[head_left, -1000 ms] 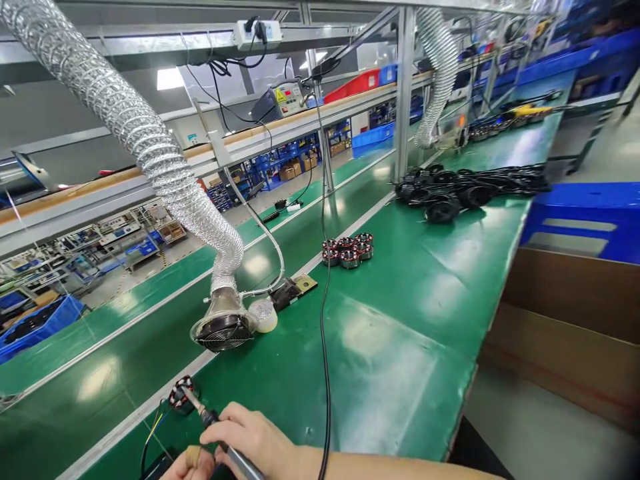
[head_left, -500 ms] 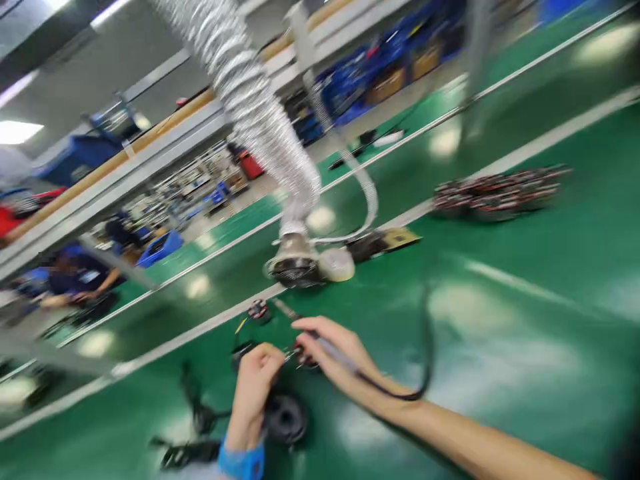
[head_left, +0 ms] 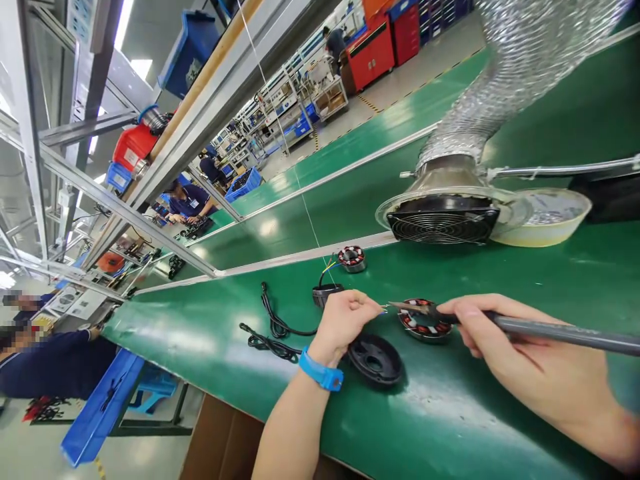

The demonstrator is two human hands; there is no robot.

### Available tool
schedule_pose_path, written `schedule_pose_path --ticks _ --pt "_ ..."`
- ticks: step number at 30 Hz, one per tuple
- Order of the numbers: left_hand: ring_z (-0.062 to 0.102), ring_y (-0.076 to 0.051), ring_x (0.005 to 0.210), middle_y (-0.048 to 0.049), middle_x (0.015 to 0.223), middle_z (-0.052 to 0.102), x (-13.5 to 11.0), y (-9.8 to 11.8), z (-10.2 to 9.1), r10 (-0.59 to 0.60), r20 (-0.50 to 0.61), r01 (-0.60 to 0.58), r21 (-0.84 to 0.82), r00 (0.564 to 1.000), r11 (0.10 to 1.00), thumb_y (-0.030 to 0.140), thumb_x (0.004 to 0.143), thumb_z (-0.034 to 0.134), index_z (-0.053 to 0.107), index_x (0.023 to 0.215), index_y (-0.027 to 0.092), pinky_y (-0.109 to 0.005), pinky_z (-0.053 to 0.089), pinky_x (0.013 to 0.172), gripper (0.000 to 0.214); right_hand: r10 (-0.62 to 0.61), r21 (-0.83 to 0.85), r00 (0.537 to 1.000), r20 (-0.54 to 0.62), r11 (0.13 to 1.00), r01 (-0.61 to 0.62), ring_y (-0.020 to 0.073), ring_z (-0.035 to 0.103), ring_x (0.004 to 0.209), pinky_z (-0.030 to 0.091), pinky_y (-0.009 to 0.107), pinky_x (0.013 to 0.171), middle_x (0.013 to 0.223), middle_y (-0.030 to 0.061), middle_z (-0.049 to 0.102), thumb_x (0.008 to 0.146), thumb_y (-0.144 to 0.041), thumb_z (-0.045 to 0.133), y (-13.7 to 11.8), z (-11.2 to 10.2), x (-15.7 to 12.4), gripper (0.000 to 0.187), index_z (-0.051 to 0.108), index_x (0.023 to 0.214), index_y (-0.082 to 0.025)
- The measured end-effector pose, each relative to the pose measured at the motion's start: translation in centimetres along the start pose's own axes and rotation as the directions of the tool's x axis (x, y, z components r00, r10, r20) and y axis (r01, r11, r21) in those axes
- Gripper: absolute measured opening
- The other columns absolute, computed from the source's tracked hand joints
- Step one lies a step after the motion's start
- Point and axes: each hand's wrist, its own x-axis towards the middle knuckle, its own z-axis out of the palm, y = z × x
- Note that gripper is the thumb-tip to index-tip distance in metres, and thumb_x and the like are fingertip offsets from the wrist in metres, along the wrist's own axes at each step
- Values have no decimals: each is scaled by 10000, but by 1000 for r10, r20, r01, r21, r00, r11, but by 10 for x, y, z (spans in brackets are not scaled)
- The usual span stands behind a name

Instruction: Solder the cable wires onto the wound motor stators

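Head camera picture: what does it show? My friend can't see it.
A person's right hand holds a soldering iron over a wound motor stator on a green workbench, while the left hand, wearing a blue wrist strap, pinches a thin wire. A round black motor cover lies by the left hand, and a fume extractor hood with a fan grille sits beyond.

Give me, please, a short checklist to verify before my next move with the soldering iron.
1. Right hand grips the soldering iron by its handle: ok.
2. Iron tip stands apart from the left hand: ok.
3. Wire ends held out by the left hand: ok.
4. Blue wrist strap on the left wrist: ok. Its grounding: cannot tell.
5. Fume extractor running: cannot tell.
6. Iron tip clean: cannot tell, too small.
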Motion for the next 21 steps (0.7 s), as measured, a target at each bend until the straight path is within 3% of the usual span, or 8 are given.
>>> schedule_pose_path --ticks 9,16,21 --pt "328 -62 559 59 551 496 2 -4 0 19 12 -19 -24 1000 1000 370 601 827 638 675 164 -269 183 586 289 21 -31 999 32 999 -20 159 574 450 540 308 518 553 21 619 928 -901 480 3 4 -3 727 756 786 -243" --pt "341 -65 579 55 555 487 1 -2 0 15 9 -15 -17 1000 1000 351 589 769 658 671 157 -266 196 589 239 85 81 996 26 993 -87 139 548 409 468 274 413 513 5 587 931 -865 532 -4 4 -1 689 726 765 -226" --pt "311 -59 565 66 545 452 2 -4 0 -4 10 4 -20 1000 1000 331 599 798 655 684 151 -264 179 579 245 93 64 995 40 993 -96 146 553 407 476 279 403 513 8 589 917 -889 515 -3 5 -2 709 732 766 -231"
